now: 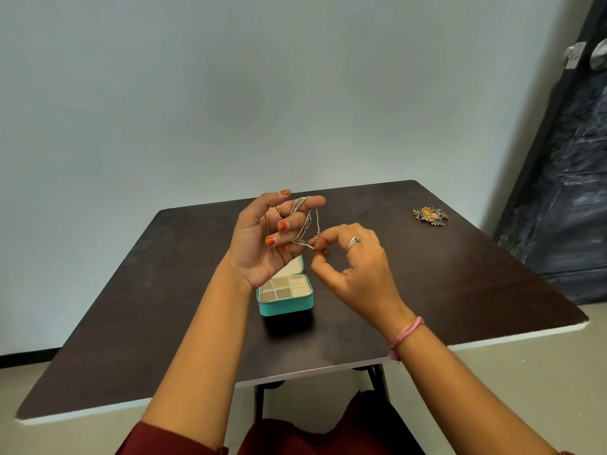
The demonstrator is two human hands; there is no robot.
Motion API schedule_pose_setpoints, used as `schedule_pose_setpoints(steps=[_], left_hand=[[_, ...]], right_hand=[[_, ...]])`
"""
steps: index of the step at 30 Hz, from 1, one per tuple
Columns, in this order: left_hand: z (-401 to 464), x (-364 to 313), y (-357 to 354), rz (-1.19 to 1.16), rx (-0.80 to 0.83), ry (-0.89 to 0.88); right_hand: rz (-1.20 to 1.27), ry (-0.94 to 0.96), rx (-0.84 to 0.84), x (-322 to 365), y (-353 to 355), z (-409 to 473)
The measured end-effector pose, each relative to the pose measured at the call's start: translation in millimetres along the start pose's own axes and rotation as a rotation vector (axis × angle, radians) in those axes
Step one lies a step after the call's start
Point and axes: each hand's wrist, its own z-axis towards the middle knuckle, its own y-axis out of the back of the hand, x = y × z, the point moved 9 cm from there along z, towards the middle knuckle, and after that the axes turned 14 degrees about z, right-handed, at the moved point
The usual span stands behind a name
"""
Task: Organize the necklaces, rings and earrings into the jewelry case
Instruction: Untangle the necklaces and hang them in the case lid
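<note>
Left hand (262, 238) raised palm-up above open teal zip jewelry case (285, 298), thin silver beaded necklace chain (303, 221) looped over its index finger, other fingers loosely curled; likely gathering chain so it coils small enough for case. Right hand (345, 257) pinches chain's lower end between thumb and forefinger, keeping it taut. Case sits centre of dark brown table (460, 274); its lid mostly hidden behind left hand. Compartments look bare, hard to confirm. Small heap of mixed colourful jewelry (429, 215) lies far right; single pieces indistinguishable.
</note>
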Motion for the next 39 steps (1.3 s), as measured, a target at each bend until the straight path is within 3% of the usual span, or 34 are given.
schedule_pose_setpoints(steps=[4,9,15,21,26,32,39], left_hand=[[-0.2,-2.9,1.9,-0.069,0.027,-0.052],[-4.1,-8.0,-1.4,-0.139,0.159,-0.143],[-12.2,-15.1,-6.4,-0.381,0.350,-0.212],[-11.6,-18.2,-15.3,-0.424,0.485,-0.234],[-4.6,-11.4,-12.7,-0.272,0.391,-0.225],[-2.5,-8.7,-9.0,-0.202,0.303,-0.201],[-2.7,-10.0,-9.2,-0.160,0.211,-0.165]], right_hand=[[0.160,0.008,0.034,0.8,-5.2,-2.0],[0.496,-0.134,0.008,-5.2,-2.8,-1.8],[0.434,-0.110,0.015,0.1,3.2,3.1],[0.715,-0.339,-0.059,-8.6,-5.8,-2.2],[0.676,-0.460,-0.065,-9.2,-18.3,-5.7],[0.467,-0.288,-0.200,-2.1,0.4,-4.6],[-0.321,0.408,-0.151,47.1,12.0,-9.7]])
